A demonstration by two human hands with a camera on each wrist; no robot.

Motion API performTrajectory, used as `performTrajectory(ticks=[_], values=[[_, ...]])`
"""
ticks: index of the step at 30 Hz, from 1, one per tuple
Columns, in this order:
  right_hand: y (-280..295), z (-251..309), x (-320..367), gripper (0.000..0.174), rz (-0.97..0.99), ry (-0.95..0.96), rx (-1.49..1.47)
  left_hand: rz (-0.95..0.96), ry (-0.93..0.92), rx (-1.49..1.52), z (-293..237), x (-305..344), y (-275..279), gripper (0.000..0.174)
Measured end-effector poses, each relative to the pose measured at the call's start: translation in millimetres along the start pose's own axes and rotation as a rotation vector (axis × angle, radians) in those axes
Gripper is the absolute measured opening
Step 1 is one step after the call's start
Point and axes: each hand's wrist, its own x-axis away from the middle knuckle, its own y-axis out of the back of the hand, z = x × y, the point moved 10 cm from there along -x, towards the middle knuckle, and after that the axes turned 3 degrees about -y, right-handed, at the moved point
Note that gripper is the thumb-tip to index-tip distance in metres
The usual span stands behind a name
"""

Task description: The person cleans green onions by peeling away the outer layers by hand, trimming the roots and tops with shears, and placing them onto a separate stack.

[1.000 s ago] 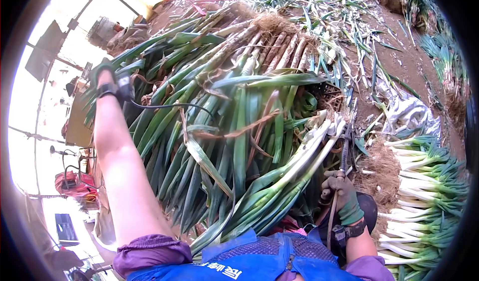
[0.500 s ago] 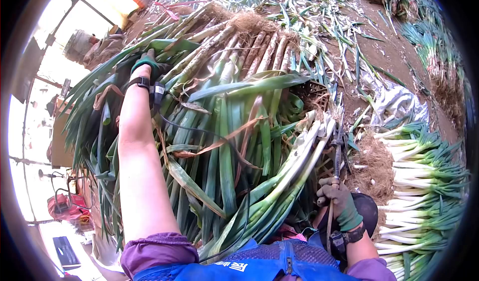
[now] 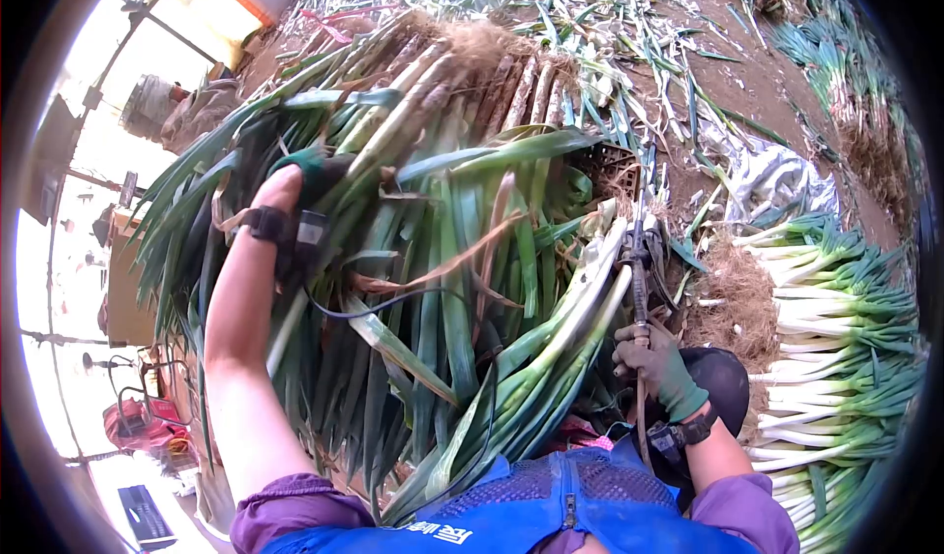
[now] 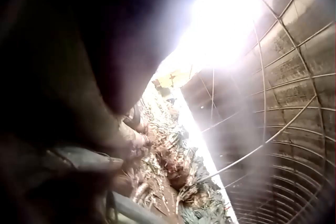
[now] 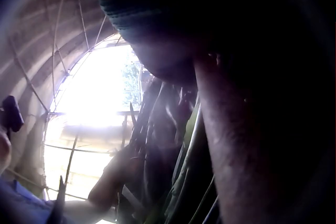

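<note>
My left hand (image 3: 313, 168), in a green glove, grips leek stalks (image 3: 385, 133) at the left of a big pile of leeks (image 3: 442, 328); its fingers are partly hidden among the leaves. In the left wrist view the hand is mostly dark, with pale stalks (image 4: 86, 158) close by it. My right hand (image 3: 657, 362), in a grey-green glove, holds an air gun (image 3: 639, 284) with a hose (image 3: 641, 411) trailing down towards my lap. Beside its nozzle lie a few cleaner leeks (image 3: 590, 293) with white stems.
Cleaned leeks (image 3: 806, 357) form a long row at the right, next to a heap of root hairs (image 3: 733, 303). A white sack (image 3: 787, 180) and scattered leaf scraps (image 3: 600, 13) lie on the soil. A cable (image 3: 393, 303) runs from the left wrist across the pile.
My left hand came in from the far left to the pile, then moved slightly nearer me, and stalks beside it shifted. The right hand and air gun moved slightly left.
</note>
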Motion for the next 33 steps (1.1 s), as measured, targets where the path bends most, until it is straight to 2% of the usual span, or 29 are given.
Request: performTrajectory(ticks=[1,2,3,6,7,8,10,11,12,14,15,16,18,20,22,23,26,27,28,29,30,31,32,33], values=[[0.3,-3.7,-3.7,0.037,-0.03,-0.003,-0.021,-0.027,-0.078,0.031,-5.9,3.8,-4.9,0.048],[-5.2,-5.2,-6.2,0.035,-0.012,-0.001,-0.018,-0.149,-0.122,-0.032,-1.1,0.0,-7.0,0.047],[-8.8,-4.7,-7.7,0.033,0.003,0.004,-0.013,-0.132,-0.142,0.0,16.4,-15.0,-12.9,0.052],[-16.4,-5.9,-13.8,0.023,0.026,0.05,0.032,-0.103,0.121,-0.044,24.4,-11.8,-11.3,0.069],[-18.1,-7.4,-15.7,0.021,0.028,0.068,0.063,-0.149,0.134,-0.086,5.0,1.8,-3.5,0.073],[-19.2,-8.5,-19.0,0.019,0.029,0.091,0.093,-0.166,0.124,-0.095,7.6,-0.3,-5.7,0.078],[-18.3,-13.0,-22.7,0.018,-0.024,0.117,0.183,-0.143,0.168,-0.064,13.0,7.6,-13.7,0.085],[-20.3,-10.9,-19.9,0.019,-0.053,0.142,0.233,-0.116,0.188,-0.072,-5.3,26.3,-10.2,0.089],[-21.3,-8.7,-15.8,0.02,-0.082,0.165,0.286,-0.1,0.174,0.002,-25.9,48.2,-11.1,0.088],[-31.9,1.6,8.5,0.03,-0.144,0.233,0.597,-0.081,0.205,0.041,-26.1,70.2,-20.2,0.086],[-42.1,4.5,23.7,0.032,-0.151,0.293,0.704,-0.07,0.179,0.123,-27.3,83.6,-26.7,0.087],[-51.0,2.2,38.4,0.034,-0.155,0.349,0.811,-0.09,0.233,0.26,-48.2,117.2,-26.0,0.083],[-70.9,-29.5,62.7,0.044,-0.032,0.195,0.77,0.001,0.301,0.355,-16.5,111.2,-58.3,0.084],[-82.6,-54.5,73.2,0.057,0.003,0.182,0.887,-0.122,0.282,0.315,-26.1,130.3,-52.8,0.076],[-79.9,-59.0,78.7,0.063,-0.052,0.192,0.997,-0.207,0.345,0.366,-26.8,138.2,-50.4,0.066],[-76.6,-60.6,80.4,0.067,-0.081,0.194,1.051,-0.226,0.287,0.361,-37.6,147.3,-40.4,0.058],[-67.7,-47.8,89.6,0.071,-0.208,0.386,1.091,-0.279,0.308,0.284,-45.0,181.1,-9.6,0.058],[-61.3,-44.3,90.8,0.075,-0.216,0.334,1.086,-0.332,0.261,0.259,-41.8,192.6,1.8,0.059],[-61.9,-29.6,99.2,0.077,-0.3,0.487,1.135,-0.384,0.215,0.232,-39.9,205.0,10.5,0.06],[-61.9,-20.0,109.1,0.079,-0.383,0.64,1.176,-0.346,0.216,0.328,-59.7,236.4,14.6,0.063],[-63.9,-14.0,119.7,0.08,-0.467,0.789,1.214,-0.432,0.113,0.341,-73.1,254.2,22.6,0.048],[-65.8,-17.8,117.4,0.087,-0.566,0.884,1.292,-0.442,0.028,0.497,-95.6,277.7,22.8,0.046],[-69.6,-18.7,110.7,0.096,-0.564,0.82,1.329,-0.447,-0.056,0.655,-124.3,300.7,26.0,0.043],[-72.8,-22.5,100.7,0.101,-0.555,0.747,1.322,-0.401,-0.051,0.599,-146.2,315.9,27.3,0.042]])
